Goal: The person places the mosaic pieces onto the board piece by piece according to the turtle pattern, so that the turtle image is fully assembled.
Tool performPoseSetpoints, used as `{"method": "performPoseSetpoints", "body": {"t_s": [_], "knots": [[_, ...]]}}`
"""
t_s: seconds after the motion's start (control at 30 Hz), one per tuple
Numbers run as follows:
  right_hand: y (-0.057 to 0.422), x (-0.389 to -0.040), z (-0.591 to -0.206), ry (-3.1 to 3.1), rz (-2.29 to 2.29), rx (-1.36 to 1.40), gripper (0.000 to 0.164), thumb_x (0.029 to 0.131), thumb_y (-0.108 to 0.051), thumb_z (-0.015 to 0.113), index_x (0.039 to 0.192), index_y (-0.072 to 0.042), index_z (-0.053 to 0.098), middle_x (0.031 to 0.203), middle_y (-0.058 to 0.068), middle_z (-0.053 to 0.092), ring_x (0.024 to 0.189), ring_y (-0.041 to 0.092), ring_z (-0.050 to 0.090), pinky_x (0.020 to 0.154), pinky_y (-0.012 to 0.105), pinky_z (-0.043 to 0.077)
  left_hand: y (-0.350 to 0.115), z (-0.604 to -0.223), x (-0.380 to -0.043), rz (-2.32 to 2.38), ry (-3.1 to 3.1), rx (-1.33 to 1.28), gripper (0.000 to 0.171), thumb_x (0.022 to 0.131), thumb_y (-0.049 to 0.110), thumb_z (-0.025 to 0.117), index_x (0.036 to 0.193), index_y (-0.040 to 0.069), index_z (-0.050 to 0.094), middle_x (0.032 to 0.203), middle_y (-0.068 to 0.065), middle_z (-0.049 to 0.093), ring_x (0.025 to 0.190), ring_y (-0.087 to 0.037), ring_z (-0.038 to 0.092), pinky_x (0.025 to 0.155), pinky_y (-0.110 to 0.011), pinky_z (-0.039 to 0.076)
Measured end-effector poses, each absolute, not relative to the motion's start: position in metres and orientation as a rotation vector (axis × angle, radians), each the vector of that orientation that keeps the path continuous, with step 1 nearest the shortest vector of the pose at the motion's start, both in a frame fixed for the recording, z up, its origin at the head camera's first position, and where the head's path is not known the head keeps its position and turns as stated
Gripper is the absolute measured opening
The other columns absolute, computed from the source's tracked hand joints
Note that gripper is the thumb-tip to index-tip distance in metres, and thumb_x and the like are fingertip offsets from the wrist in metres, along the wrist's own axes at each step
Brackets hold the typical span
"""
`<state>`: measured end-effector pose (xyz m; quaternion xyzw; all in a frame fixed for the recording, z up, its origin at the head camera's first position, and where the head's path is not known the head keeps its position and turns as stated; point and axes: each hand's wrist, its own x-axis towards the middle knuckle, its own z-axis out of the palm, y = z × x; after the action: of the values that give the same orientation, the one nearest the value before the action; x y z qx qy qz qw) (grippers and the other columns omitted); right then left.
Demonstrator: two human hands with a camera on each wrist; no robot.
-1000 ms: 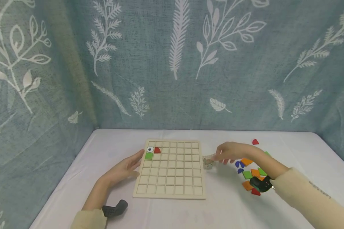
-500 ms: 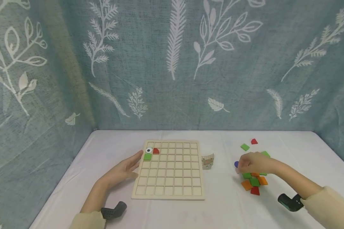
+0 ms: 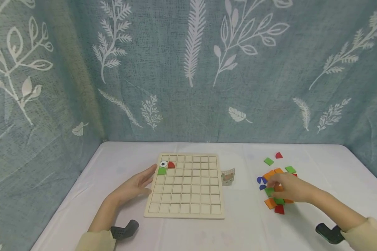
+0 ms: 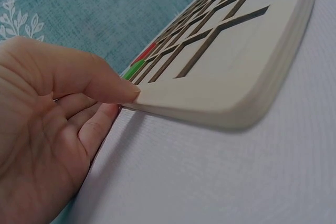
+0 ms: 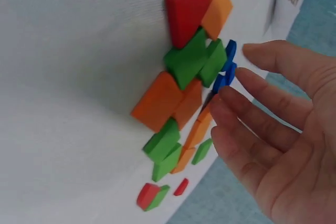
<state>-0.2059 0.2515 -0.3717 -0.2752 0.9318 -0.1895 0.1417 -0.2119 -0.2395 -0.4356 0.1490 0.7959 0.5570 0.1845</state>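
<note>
My left hand (image 3: 130, 186) lies along the left edge of a pale wooden grid board (image 3: 188, 190). In the left wrist view its thumb (image 4: 113, 85) touches the board's rim, with the other fingers beside it. Upper left in the grid sit a white eye tile (image 3: 163, 164), a red quarter-round piece (image 3: 171, 165) and a green square (image 3: 161, 171). My right hand (image 3: 295, 188) hovers over a pile of coloured pieces, fingers loosely bent and spread, holding nothing. Near its fingertips are blue rounded pieces (image 5: 224, 80), a green square (image 5: 212, 64) and orange squares (image 5: 157, 100).
A small patterned card (image 3: 228, 177) lies against the board's right edge. Beyond the pile are a lone green square (image 3: 268, 161) and a red piece (image 3: 279, 155). A leaf-patterned blue-green curtain (image 3: 176, 104) stands behind the white-covered table (image 3: 238, 223).
My right hand has moved from beside the patterned card rightward to the pile. A green square now lies at the pile's far side. The left hand stays at the board.
</note>
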Motion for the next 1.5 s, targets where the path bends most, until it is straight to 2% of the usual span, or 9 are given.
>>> {"method": "performPoseSetpoints", "body": {"t_s": [0.27, 0.6, 0.83, 1.13, 1.37, 1.5], "knots": [[0.255, -0.207, -0.38, 2.72, -0.521, -0.809, 0.024, 0.074, -0.009, 0.073, 0.096, -0.004, 0.067, 0.092, -0.001, 0.066, 0.083, 0.018, 0.06, 0.073, 0.033, 0.056, -0.24, -0.433, -0.21, 1.586, 2.229, 0.433, 0.09, 0.074, -0.001, 0.063, 0.147, 0.0, 0.01, 0.154, -0.017, 0.004, 0.138, -0.035, 0.017, 0.111, -0.04, 0.017], [0.255, -0.209, -0.382, 2.747, -0.497, -0.783, 0.028, 0.073, -0.016, 0.075, 0.097, -0.005, 0.067, 0.09, -0.003, 0.065, 0.081, 0.013, 0.057, 0.072, 0.029, 0.055, -0.24, -0.432, -0.21, 1.576, 2.244, 0.435, 0.091, 0.074, 0.002, 0.065, 0.147, 0.0, 0.01, 0.154, -0.016, 0.005, 0.138, -0.035, 0.018, 0.111, -0.04, 0.017], [0.253, -0.212, -0.383, 2.765, -0.469, -0.827, 0.029, 0.07, -0.019, 0.077, 0.095, -0.007, 0.067, 0.087, -0.007, 0.063, 0.077, 0.009, 0.055, 0.068, 0.024, 0.053, -0.24, -0.431, -0.212, 1.556, 2.264, 0.422, 0.091, 0.074, 0.002, 0.065, 0.147, 0.001, 0.011, 0.154, -0.015, 0.006, 0.138, -0.034, 0.018, 0.11, -0.03, 0.022], [0.251, -0.214, -0.385, 2.775, -0.463, -0.83, 0.023, 0.071, -0.019, 0.077, 0.088, -0.011, 0.066, 0.078, -0.011, 0.058, 0.07, 0.005, 0.048, 0.061, 0.02, 0.05, -0.242, -0.431, -0.209, 1.585, 2.231, 0.445, 0.09, 0.075, 0.0, 0.063, 0.147, 0.0, 0.009, 0.154, -0.017, 0.003, 0.138, -0.036, 0.016, 0.111, -0.04, 0.018], [0.247, -0.215, -0.382, 2.762, -0.481, -0.804, 0.02, 0.071, -0.02, 0.076, 0.086, -0.011, 0.065, 0.071, -0.012, 0.054, 0.064, 0.004, 0.046, 0.054, 0.017, 0.045, -0.241, -0.433, -0.21, 1.589, 2.219, 0.448, 0.09, 0.075, 0.0, 0.063, 0.147, 0.0, 0.009, 0.154, -0.017, 0.004, 0.138, -0.037, 0.016, 0.111, -0.04, 0.018], [0.245, -0.218, -0.378, 2.731, -0.52, -0.842, 0.02, 0.072, -0.019, 0.075, 0.087, -0.009, 0.066, 0.074, -0.011, 0.058, 0.066, 0.005, 0.049, 0.056, 0.018, 0.047, -0.241, -0.434, -0.21, 1.593, 2.207, 0.456, 0.09, 0.075, -0.001, 0.063, 0.147, -0.001, 0.008, 0.154, -0.018, 0.003, 0.138, -0.037, 0.016, 0.111, -0.04, 0.018]]}}
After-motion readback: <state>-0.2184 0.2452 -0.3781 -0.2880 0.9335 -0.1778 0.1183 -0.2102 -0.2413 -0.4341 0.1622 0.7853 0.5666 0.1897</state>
